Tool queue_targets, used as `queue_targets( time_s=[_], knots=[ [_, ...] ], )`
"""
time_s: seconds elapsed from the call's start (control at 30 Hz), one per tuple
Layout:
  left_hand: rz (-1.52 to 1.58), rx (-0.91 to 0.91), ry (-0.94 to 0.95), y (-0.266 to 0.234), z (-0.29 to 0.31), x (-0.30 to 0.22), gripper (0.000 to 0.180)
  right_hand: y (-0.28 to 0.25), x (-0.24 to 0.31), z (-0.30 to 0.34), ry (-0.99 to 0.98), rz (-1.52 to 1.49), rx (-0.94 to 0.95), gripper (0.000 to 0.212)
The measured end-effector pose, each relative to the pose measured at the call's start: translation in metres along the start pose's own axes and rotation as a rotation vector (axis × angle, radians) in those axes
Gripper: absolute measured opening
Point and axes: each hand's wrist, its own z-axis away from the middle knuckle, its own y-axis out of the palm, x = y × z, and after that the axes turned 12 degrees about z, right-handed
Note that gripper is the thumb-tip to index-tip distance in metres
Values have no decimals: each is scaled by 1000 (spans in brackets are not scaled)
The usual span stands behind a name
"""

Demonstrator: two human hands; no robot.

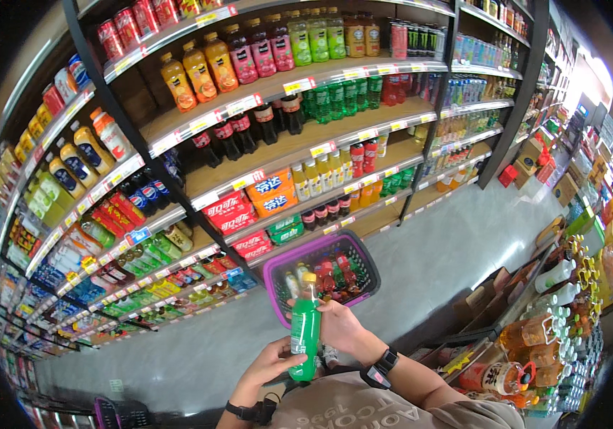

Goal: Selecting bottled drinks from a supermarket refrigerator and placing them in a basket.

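A green plastic drink bottle with a yellow cap stands nearly upright in front of my body, held in both hands. Low on its left side, my left hand grips it with the thumb across the front. Up near the shoulder, my right hand is closed on its right side; some of the fingers are hidden behind the bottle. Just beyond it on the floor sits a shopping basket with a purple rim and dark mesh sides. Several bottles with red labels lie inside, beside pale bottles at its left.
Ahead and left run shelves of bottles, cans and shrink-wrapped drink packs. At right stand large bottles and cardboard boxes. Grey floor runs between. Part of another purple basket shows at the lower left.
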Motion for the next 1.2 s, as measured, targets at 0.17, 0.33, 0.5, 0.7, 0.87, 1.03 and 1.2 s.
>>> queue_targets(
  time_s=[0.17,0.33,0.5,0.7,0.87,1.03,1.2],
  knots=[
    [28,-1,42,24,11,6,45,13,3,32,-46,107,29,67],
    [-146,54,151,38,17,13,46,23,-2,53,-99,138,-12,55],
    [-118,-2,162,40,34,18,48,34,-14,56,-110,179,-2,58],
    [-208,-44,216,24,57,32,51,46,-35,44,-42,213,-59,59],
    [-155,-89,293,0,105,37,60,65,-86,29,-93,178,4,61],
    [-193,-94,317,-7,145,33,64,94,-114,27,-79,152,21,59],
    [120,-61,201,-6,141,37,56,102,-100,22,-11,162,3,51]
  ],
)
